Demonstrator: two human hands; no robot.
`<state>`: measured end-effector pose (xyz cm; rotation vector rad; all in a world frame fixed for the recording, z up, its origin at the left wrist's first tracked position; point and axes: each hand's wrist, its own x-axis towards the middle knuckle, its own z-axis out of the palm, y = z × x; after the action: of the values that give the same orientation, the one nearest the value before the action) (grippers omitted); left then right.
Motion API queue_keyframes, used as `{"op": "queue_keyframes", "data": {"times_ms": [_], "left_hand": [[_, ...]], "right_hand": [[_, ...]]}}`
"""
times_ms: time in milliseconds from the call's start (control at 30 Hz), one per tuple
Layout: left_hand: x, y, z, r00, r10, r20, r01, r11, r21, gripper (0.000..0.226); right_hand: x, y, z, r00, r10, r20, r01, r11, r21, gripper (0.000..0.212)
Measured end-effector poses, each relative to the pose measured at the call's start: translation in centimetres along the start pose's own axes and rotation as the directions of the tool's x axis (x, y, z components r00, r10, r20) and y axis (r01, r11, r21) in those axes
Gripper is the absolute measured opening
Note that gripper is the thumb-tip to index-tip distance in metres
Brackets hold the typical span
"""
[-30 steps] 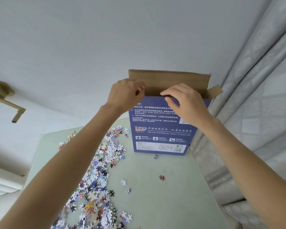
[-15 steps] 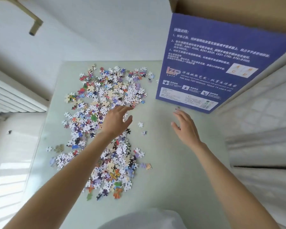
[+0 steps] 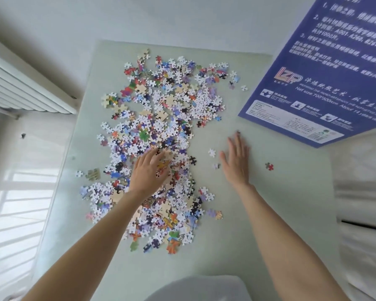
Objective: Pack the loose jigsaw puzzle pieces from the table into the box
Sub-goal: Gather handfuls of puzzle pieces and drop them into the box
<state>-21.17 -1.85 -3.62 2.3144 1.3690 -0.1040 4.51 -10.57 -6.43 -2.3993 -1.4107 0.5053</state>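
Observation:
A wide heap of loose jigsaw pieces (image 3: 161,118) covers the left and middle of the pale green table (image 3: 269,213). The blue puzzle box (image 3: 326,79) stands upright at the table's far right, its printed face toward me. My left hand (image 3: 149,172) lies on the middle of the heap, fingers spread over the pieces. My right hand (image 3: 237,161) is flat, fingers straight, on bare table right of the heap. A white piece (image 3: 212,152) and a pale one (image 3: 216,166) sit just left of that hand. A red and grey piece (image 3: 269,166) lies alone further right.
A white radiator (image 3: 24,88) runs along the wall on the left, beside the table's left edge. Grey curtain folds (image 3: 365,192) hang at the right, past the table's right edge. Bare table surface stretches between the heap and the box.
Both hands came down from the box's top flaps to the table. The view tilted downward. My left hand moved onto the heap; my right hand settled flat beside it.

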Motion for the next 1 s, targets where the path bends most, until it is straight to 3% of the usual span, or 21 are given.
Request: {"op": "queue_keyframes", "data": {"times_ms": [200, 300, 367, 467, 533, 600, 700, 767, 833, 900, 1000], "left_hand": [[1.1, -0.8, -1.0, 0.998, 0.029, -0.054, -0.031, 0.998, -0.045, 0.052], [2.2, -1.1, -2.1, 0.992, 0.063, -0.11, -0.068, 0.997, -0.035, 0.047], [3.2, -1.2, -2.7, 0.984, 0.113, -0.14, -0.12, 0.992, -0.043, 0.044], [4.8, -1.0, -2.5, 0.967, 0.211, -0.141, -0.215, 0.976, -0.015, 0.043], [5.8, -0.6, -2.2, 0.96, 0.25, -0.122, -0.253, 0.967, -0.013, 0.044], [6.6, -0.1, -1.8, 0.958, 0.272, -0.095, -0.276, 0.961, -0.035, 0.045], [7.4, 0.6, -1.4, 0.95, 0.299, -0.092, -0.305, 0.95, -0.06, 0.045], [8.2, 0.8, -1.3, 0.944, 0.311, -0.11, -0.319, 0.946, -0.061, 0.044], [9.8, 0.9, -1.5, 0.937, 0.319, -0.141, -0.329, 0.943, -0.049, 0.044], [11.2, 0.9, -2.1, 0.931, 0.332, -0.155, -0.336, 0.942, -0.002, 0.047], [14.2, 0.4, -3.2, 0.95, 0.267, -0.16, -0.258, 0.963, 0.076, 0.056]], "right_hand": [[-1.7, -6.9, 3.7, 0.932, -0.298, 0.207, 0.285, 0.954, 0.09, 0.058], [-1.5, -7.7, 2.6, 0.932, -0.343, 0.121, 0.327, 0.936, 0.13, 0.047], [-1.3, -6.4, 1.4, 0.969, -0.24, -0.063, 0.245, 0.965, 0.09, 0.04], [-1.9, -2.1, 0.1, 0.964, 0.12, -0.236, -0.125, 0.992, -0.004, 0.045], [-2.7, 0.4, -0.2, 0.9, 0.379, -0.215, -0.387, 0.922, 0.004, 0.057], [-3.4, 1.5, 0.0, 0.861, 0.483, -0.156, -0.488, 0.873, 0.011, 0.063], [-3.5, -0.4, 0.7, 0.925, 0.376, -0.056, -0.375, 0.926, 0.038, 0.056], [-2.8, -2.9, 0.9, 0.986, 0.163, 0.038, -0.165, 0.982, 0.092, 0.056], [-0.4, -4.9, 0.6, 0.997, -0.033, 0.073, 0.021, 0.988, 0.151, 0.054], [2.9, -6.0, -0.4, 0.991, -0.132, 0.013, 0.129, 0.982, 0.14, 0.051], [10.0, -6.7, -1.7, 0.99, -0.116, -0.074, 0.12, 0.991, 0.052, 0.05]]}}
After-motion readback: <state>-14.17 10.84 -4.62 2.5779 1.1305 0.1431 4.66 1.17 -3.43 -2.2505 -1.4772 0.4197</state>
